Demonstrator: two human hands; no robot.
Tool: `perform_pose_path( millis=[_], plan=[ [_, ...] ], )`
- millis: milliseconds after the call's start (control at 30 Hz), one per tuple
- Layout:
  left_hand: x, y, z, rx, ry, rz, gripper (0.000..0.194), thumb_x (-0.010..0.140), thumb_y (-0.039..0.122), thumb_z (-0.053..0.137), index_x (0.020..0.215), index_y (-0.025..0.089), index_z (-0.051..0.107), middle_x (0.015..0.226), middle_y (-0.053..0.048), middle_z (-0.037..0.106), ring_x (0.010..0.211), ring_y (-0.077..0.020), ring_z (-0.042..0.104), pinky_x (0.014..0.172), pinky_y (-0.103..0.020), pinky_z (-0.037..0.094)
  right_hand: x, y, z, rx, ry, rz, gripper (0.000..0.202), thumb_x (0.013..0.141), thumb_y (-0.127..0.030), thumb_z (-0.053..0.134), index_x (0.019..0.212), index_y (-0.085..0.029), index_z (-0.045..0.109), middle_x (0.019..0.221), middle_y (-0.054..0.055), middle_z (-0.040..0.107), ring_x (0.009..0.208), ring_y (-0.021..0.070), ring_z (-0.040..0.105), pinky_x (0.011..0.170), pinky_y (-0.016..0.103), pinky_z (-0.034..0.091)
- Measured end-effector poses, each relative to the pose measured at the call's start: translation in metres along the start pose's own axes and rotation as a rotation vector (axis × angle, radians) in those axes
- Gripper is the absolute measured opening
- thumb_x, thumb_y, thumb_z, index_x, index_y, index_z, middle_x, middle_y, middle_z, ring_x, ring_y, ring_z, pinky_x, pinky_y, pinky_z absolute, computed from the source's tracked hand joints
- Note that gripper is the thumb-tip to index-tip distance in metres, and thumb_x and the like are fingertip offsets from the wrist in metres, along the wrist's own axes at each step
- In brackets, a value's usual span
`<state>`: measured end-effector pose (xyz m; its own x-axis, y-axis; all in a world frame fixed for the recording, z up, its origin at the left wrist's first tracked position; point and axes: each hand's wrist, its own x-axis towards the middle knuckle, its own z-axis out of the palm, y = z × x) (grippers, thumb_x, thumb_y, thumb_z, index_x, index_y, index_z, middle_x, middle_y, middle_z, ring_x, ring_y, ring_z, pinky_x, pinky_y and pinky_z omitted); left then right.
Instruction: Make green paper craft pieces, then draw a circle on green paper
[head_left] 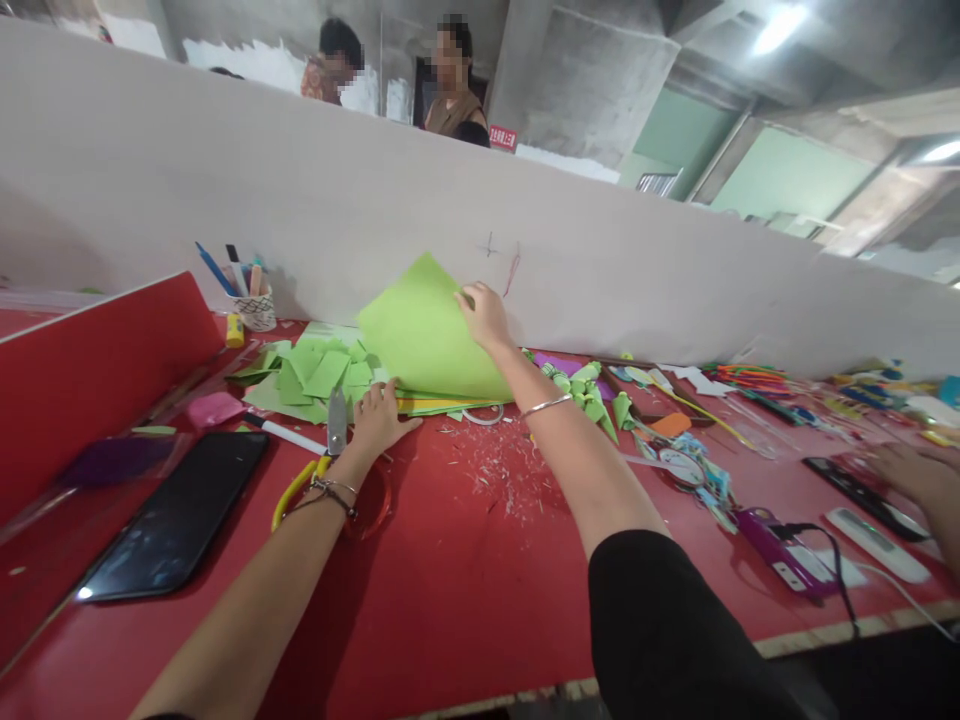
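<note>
My right hand (486, 315) grips the upper right edge of a light green sheet of paper (427, 335), which is lifted and tilted against the white partition. Fingers spread, my left hand (377, 422) rests on the red table by the sheet's lower left corner. More coloured sheets lie flat beneath the raised one. To the left is a heap of cut green paper pieces (322, 368). Scissors with yellow handles (296, 492) lie partly hidden under my left wrist. A roll of tape (484, 414) sits just below the sheet.
A black phone (180, 515), a pen cup (255, 308) and a red panel (112, 370) stand at left. Rolled green paper bits (589, 390), a purple device (787, 555) and a remote (862, 495) lie at right. Another person's hand (911, 470) is at the far right.
</note>
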<state>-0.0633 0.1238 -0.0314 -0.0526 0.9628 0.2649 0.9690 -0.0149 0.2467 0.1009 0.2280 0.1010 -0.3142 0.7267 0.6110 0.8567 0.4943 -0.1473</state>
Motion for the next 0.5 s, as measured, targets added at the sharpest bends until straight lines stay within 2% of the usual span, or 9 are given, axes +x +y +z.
perform_pose_path(
  millis=[133, 300, 400, 500],
  plan=[
    [-0.001, 0.012, -0.008, 0.092, 0.073, 0.103, 0.066, 0.071, 0.039, 0.054, 0.126, 0.010, 0.032, 0.123, -0.021, 0.042, 0.115, -0.0357, 0.036, 0.094, -0.046, 0.027, 0.010, 0.004, -0.037, 0.201, 0.272, -0.019, 0.033, 0.091, -0.035, 0.028, 0.076, -0.016, 0.050, 0.069, 0.002, 0.048, 0.067, 0.0137, 0.048, 0.067, 0.027, 0.039],
    [0.007, 0.030, -0.006, 0.053, 0.028, 0.297, 0.059, 0.074, 0.022, 0.052, 0.129, 0.017, 0.032, 0.135, -0.014, 0.033, 0.124, -0.0302, 0.027, 0.102, -0.043, 0.019, 0.009, 0.016, -0.082, 0.366, 0.563, -0.069, 0.046, 0.090, -0.046, 0.014, 0.086, -0.015, 0.047, 0.078, 0.003, 0.045, 0.080, 0.0141, 0.051, 0.070, 0.031, 0.042],
    [0.019, 0.038, -0.001, -0.012, -0.015, 0.366, 0.053, 0.073, 0.018, 0.055, 0.124, 0.019, 0.040, 0.128, -0.012, 0.043, 0.118, -0.0284, 0.037, 0.098, -0.043, 0.028, -0.003, 0.022, -0.105, 0.360, 0.634, -0.102, 0.053, 0.089, -0.047, 0.006, 0.089, -0.014, 0.047, 0.082, 0.004, 0.045, 0.086, 0.0153, 0.053, 0.070, 0.032, 0.045],
    [0.026, 0.045, 0.001, -0.105, -0.027, 0.380, 0.037, 0.079, 0.024, 0.053, 0.115, 0.018, 0.048, 0.115, -0.009, 0.052, 0.102, -0.0220, 0.051, 0.086, -0.041, 0.042, -0.023, 0.021, -0.131, 0.387, 0.587, -0.135, 0.054, 0.088, -0.048, 0.006, 0.089, -0.015, 0.049, 0.086, 0.005, 0.047, 0.092, 0.0177, 0.053, 0.068, 0.032, 0.046]
  ],
)
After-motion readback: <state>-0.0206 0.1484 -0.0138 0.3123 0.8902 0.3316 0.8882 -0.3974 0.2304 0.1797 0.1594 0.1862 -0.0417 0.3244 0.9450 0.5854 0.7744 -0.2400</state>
